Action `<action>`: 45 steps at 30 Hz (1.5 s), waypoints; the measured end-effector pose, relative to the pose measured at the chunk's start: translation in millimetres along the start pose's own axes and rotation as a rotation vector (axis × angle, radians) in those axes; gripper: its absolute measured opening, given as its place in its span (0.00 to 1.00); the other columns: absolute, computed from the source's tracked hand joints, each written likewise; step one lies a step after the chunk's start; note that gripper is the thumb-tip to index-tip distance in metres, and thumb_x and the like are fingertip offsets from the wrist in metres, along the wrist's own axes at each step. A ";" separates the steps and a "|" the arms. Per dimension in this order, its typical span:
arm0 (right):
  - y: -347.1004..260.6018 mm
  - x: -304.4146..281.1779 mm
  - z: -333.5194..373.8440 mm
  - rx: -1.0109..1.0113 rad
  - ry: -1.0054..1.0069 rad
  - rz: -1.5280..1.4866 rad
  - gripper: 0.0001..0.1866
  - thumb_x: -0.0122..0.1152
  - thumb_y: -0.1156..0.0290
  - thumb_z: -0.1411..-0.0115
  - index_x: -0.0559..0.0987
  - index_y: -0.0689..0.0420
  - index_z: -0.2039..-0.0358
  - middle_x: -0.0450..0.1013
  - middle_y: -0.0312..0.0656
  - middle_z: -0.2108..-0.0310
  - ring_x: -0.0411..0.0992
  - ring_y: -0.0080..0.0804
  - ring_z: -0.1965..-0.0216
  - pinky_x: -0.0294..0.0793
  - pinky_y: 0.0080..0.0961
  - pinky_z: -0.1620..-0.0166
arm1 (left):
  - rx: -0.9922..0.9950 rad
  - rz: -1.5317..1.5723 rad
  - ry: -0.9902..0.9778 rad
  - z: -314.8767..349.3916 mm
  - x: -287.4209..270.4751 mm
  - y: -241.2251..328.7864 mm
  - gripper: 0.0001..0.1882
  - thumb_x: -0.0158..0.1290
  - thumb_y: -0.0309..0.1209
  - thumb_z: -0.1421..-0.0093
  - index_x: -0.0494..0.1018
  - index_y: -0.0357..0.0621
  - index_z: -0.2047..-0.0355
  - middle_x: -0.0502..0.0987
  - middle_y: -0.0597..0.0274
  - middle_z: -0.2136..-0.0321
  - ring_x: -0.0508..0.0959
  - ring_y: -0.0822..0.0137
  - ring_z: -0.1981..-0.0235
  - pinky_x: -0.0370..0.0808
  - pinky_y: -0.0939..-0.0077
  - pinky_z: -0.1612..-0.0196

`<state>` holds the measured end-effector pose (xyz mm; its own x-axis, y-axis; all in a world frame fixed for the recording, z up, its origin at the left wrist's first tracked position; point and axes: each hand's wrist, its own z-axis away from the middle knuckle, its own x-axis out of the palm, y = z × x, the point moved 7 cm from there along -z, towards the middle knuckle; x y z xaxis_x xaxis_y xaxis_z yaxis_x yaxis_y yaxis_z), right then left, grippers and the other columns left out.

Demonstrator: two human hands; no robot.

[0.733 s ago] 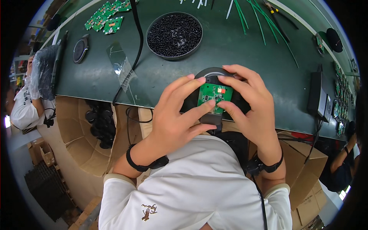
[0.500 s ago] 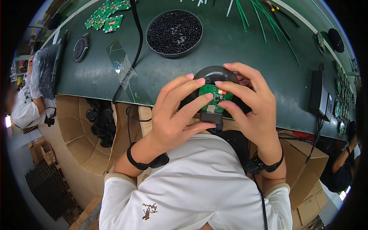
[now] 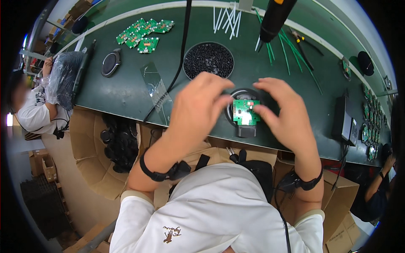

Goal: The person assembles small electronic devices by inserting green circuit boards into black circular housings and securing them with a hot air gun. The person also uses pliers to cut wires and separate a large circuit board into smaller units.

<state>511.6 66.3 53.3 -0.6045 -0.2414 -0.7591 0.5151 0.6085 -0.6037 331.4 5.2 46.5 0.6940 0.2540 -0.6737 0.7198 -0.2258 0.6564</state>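
A round black plastic housing with a blocky tail lies on the green bench, a green circuit board seated in it. My left hand hovers to its left, just below a round dish of small black screws. Its thumb and fingers are apart and I see nothing between them. On the other side, my right hand is open, fingers spread, its thumb tip near the board's right edge. Whether that thumb touches the board I cannot tell.
A black electric screwdriver hangs at the top. Loose circuit boards, white strips, green strips and pliers lie farther back. A cable crosses the bench. Black parts fill a cardboard box below.
Both hands have let go of the housing and moved apart, with the left lifted toward the screw dish. The housing now rests on the bench. The view has shifted, showing the screwdriver.
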 end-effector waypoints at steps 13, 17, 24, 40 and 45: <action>-11.1 -43.2 -109.0 -0.199 0.196 -0.907 0.21 0.67 0.72 0.36 0.74 0.63 0.45 0.80 0.46 0.57 0.80 0.34 0.53 0.78 0.34 0.48 | -0.051 -0.337 0.067 -50.5 8.0 -41.2 0.06 0.61 0.26 0.42 0.75 0.39 0.69 0.77 0.50 0.66 0.79 0.45 0.65 0.76 0.53 0.61; -26.3 -48.9 -95.9 -0.218 0.067 -1.019 0.19 0.63 0.72 0.35 0.73 0.61 0.46 0.77 0.43 0.65 0.79 0.34 0.61 0.79 0.33 0.53 | 0.003 -0.305 0.165 -53.5 3.8 -38.8 0.06 0.60 0.26 0.41 0.74 0.38 0.67 0.77 0.49 0.67 0.79 0.44 0.65 0.76 0.53 0.61; -49.1 -41.8 -75.2 -0.150 0.031 -1.146 0.20 0.70 0.63 0.38 0.76 0.64 0.54 0.71 0.37 0.79 0.69 0.23 0.81 0.68 0.22 0.75 | 0.079 -0.095 0.281 -51.7 -11.5 -32.3 0.04 0.59 0.22 0.40 0.76 0.37 0.66 0.79 0.51 0.69 0.82 0.54 0.68 0.78 0.63 0.65; -67.4 -40.3 -54.8 -0.088 0.338 -1.047 0.08 0.62 0.73 0.36 0.75 0.62 0.60 0.64 0.34 0.84 0.60 0.21 0.87 0.60 0.23 0.79 | -0.138 0.418 0.064 17.8 21.9 -15.7 0.08 0.63 0.18 0.44 0.85 0.39 0.63 0.83 0.62 0.68 0.80 0.74 0.68 0.73 0.81 0.67; -69.7 -37.6 -54.9 -0.133 0.356 -1.075 0.08 0.61 0.73 0.36 0.74 0.62 0.60 0.64 0.33 0.85 0.60 0.21 0.87 0.61 0.23 0.78 | -0.161 0.458 0.070 17.6 22.4 -14.4 0.10 0.64 0.18 0.44 0.85 0.40 0.62 0.84 0.63 0.67 0.80 0.75 0.69 0.74 0.81 0.67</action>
<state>465.0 74.5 137.3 -0.8428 -0.4710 0.2605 -0.4293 0.2962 -0.8532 336.8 -2.5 15.9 0.9321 0.2261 -0.2830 0.3259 -0.1821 0.9277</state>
